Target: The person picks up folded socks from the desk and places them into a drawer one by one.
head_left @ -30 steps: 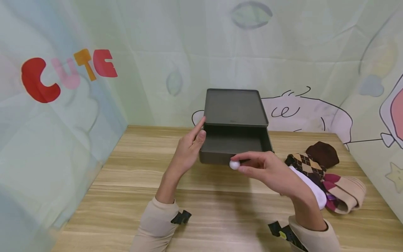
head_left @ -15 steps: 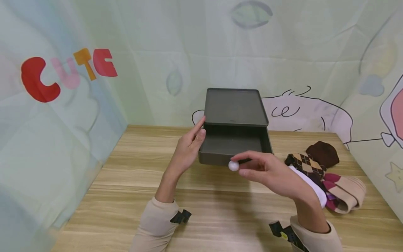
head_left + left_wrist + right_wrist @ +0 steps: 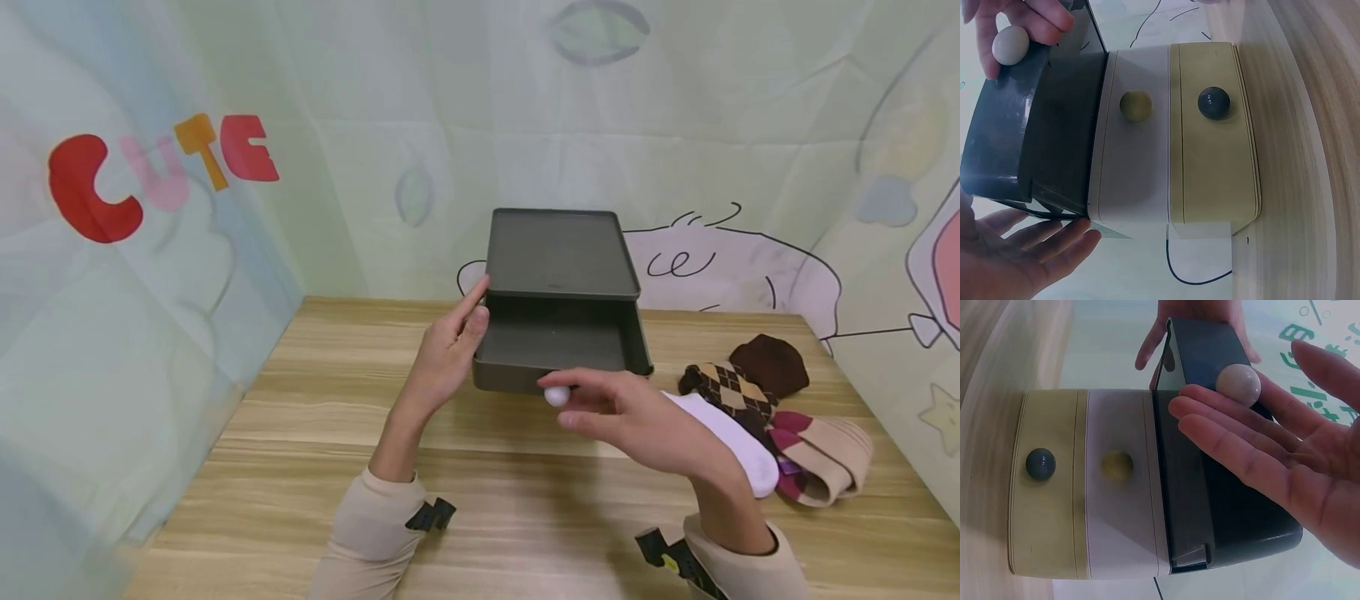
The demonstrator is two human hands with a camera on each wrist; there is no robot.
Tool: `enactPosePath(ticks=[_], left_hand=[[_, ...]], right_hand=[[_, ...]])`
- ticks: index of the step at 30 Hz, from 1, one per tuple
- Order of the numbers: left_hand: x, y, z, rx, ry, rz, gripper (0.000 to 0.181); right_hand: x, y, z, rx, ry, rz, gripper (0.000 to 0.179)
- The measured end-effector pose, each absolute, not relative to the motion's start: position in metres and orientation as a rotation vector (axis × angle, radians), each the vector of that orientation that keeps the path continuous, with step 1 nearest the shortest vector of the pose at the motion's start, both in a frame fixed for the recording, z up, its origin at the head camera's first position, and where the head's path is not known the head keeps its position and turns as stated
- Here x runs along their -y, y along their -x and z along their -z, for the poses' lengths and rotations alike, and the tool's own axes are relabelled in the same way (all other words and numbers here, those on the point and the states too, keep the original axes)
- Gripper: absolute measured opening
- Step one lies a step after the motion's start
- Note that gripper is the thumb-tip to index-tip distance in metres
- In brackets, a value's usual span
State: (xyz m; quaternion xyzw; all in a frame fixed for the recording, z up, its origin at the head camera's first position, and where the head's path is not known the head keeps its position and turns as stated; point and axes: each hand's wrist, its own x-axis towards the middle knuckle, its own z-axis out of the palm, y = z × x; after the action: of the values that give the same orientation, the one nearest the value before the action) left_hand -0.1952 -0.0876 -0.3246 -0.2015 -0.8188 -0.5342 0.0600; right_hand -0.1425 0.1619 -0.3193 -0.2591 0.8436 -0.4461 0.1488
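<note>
A small drawer unit stands at the back of the table, its dark grey top drawer (image 3: 517, 377) pulled out and bare inside. On that drawer's front sits a round white knob (image 3: 557, 396). My right hand (image 3: 637, 417) is at this knob, index finger along its upper side and thumb apart from it; the right wrist view shows the fingers extended beside the knob (image 3: 1238, 385). With fingers straight, my left hand (image 3: 446, 358) lies along the unit's left side. Below are a pale lilac drawer (image 3: 1138, 169) with a yellowish knob and a yellow drawer (image 3: 1213, 175) with a dark knob, both pushed in.
Right of the unit lies a group of socks: a dark brown one (image 3: 769, 367), an argyle one (image 3: 727, 389), a white one (image 3: 731, 442) and a beige and maroon one (image 3: 828, 458). A printed cloth (image 3: 375, 208) hangs behind the wooden table (image 3: 322, 467).
My right thumb has come away from the white knob, and the right fingers have shifted slightly left over it. The left hand and the pulled-out drawer stay nearly as they were.
</note>
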Motion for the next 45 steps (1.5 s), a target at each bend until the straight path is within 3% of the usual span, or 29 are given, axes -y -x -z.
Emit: enactPosePath(ticks=[15, 21, 28, 45], left_hand=[[0.086, 0.197, 0.323, 2.42, 0.653, 1.654, 0.046], [0.088, 0.21, 0.34, 2.414, 0.636, 1.633, 0.048], [0.09, 0.22, 0.353, 2.413, 0.63, 1.605, 0.049], [0.089, 0.214, 0.346, 2.426, 0.618, 1.629, 0.048]], right_hand=[[-0.167, 0.134, 0.312, -2.417, 0.8, 1.223, 0.028], [-0.167, 0.13, 0.309, -2.409, 0.816, 1.194, 0.026], [-0.168, 0.126, 0.306, -2.39, 0.827, 1.14, 0.028], [-0.171, 0.114, 0.299, -2.305, 0.808, 0.991, 0.036]])
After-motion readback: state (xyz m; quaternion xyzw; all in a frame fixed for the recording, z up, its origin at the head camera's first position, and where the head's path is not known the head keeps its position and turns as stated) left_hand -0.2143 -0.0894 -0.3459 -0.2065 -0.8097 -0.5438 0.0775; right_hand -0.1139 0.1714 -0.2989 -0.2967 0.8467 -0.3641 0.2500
